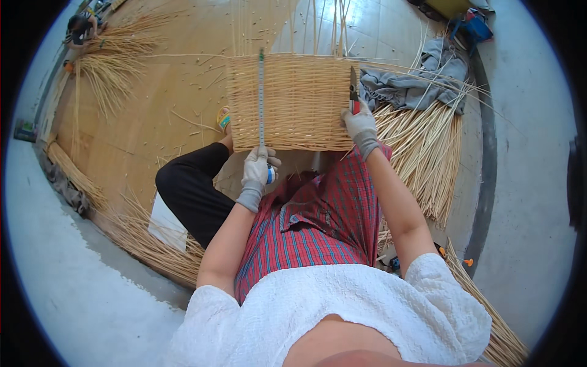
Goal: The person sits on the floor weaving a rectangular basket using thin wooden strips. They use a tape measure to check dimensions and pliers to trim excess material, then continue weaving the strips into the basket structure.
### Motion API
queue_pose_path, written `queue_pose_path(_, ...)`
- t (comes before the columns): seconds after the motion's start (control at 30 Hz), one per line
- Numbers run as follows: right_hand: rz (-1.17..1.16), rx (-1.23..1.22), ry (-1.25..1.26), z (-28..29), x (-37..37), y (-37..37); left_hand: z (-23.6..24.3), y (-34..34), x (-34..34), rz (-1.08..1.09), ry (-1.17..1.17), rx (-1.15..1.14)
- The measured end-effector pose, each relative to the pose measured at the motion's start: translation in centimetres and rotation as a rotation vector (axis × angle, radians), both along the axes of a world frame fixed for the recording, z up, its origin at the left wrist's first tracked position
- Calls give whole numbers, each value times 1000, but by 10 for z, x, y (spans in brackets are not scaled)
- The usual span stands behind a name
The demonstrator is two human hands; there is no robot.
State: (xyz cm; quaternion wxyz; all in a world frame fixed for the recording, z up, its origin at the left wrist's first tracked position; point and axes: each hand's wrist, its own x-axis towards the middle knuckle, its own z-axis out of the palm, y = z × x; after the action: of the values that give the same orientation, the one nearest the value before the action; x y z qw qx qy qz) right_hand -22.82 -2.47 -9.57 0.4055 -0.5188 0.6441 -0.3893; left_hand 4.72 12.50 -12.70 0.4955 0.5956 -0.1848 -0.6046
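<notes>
A rectangular woven wicker panel (306, 104) lies in front of me, with long uncut stakes rising from its far edge and loose ends reaching out to the sides. At its near edge my left hand (260, 165), in a pale work glove, is closed around a tape measure (270, 174). The tape's blade (262, 101) is drawn out straight across the weave to just past the far edge. My right hand (361, 124), also gloved, rests at the panel's right edge. It grips red-handled pruning shears (354, 98), their dark blades pointing away from me.
A heap of loose wicker rods (422, 159) lies at right, partly under a grey cloth (416, 76). More rods (113, 67) spread at far left, near another person (79, 29). A bundle of rods (153, 251) curves along the left. Offcuts litter the wooden board (153, 110).
</notes>
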Motion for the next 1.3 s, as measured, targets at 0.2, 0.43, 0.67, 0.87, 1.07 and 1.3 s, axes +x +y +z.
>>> queue_pose_path(0.2,-51,-192,571,1,0,-8,-13,10,-14,-71,44,-100)
queue_pose_path(0.43,6,18,386,17,12,-11,-20,1,-4,-98,197,9)
queue_pose_path(0.67,-38,-29,567,9,13,1,-24,7,-3,-108,187,61)
queue_pose_path(0.87,-68,-386,480,-15,6,47,-1,-8,42,92,-832,-476)
queue_pose_path(1.07,-190,-130,486,-13,32,122,52,-63,103,199,-820,-572)
queue_pose_path(1.3,-173,-138,261,-32,39,158,38,-63,110,93,-594,-606)
